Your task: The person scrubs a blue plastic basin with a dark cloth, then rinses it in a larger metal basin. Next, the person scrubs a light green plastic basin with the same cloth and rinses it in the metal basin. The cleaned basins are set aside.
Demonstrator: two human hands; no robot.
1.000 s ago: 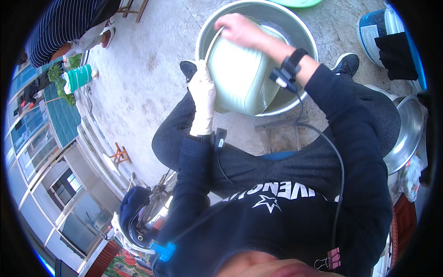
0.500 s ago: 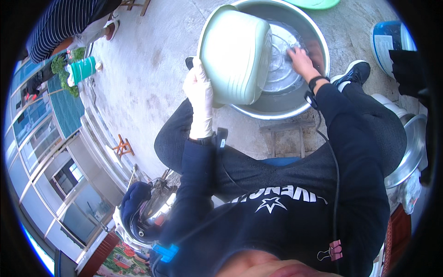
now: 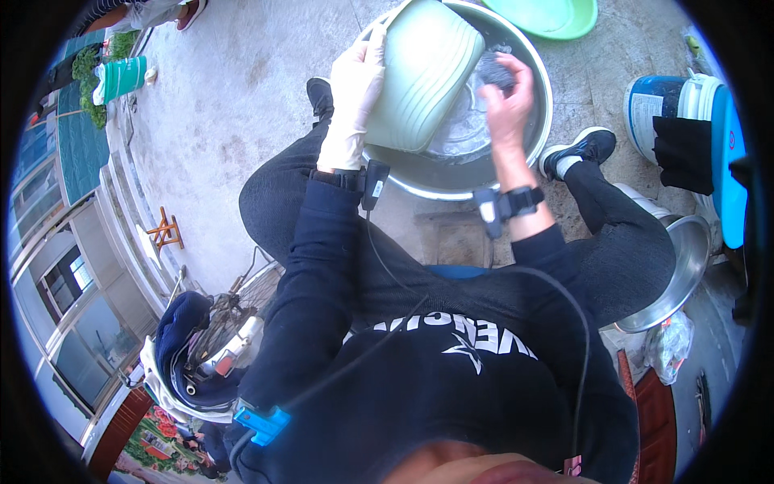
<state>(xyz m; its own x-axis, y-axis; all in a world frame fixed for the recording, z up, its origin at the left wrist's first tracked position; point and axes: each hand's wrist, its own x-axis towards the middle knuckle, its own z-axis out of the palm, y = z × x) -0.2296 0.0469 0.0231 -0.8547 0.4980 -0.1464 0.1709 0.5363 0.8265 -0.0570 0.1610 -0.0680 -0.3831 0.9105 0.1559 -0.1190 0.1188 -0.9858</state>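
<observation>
My left hand (image 3: 355,97), in a white glove, grips the rim of a pale green plastic basin (image 3: 423,77). The basin is tipped on its side over the left part of a large metal tub (image 3: 484,187). Bare, my right hand (image 3: 509,97) holds a dark grey scouring pad (image 3: 496,73) between thumb and fingers, just right of the basin's base. Water with some suds (image 3: 455,141) shows in the tub below. The basin hides the tub's left side.
A bright green basin (image 3: 556,20) lies beyond the tub. Blue and white buckets (image 3: 649,109) stand at the right, with a metal bowl (image 3: 673,282) nearer me. A small wooden stool (image 3: 165,231) is at the left. A person's foot (image 3: 192,14) shows at the upper left.
My right hand has come up out of the tub's water with the scouring pad, close to the basin. The basin has tilted in my left hand. The whole view has shifted.
</observation>
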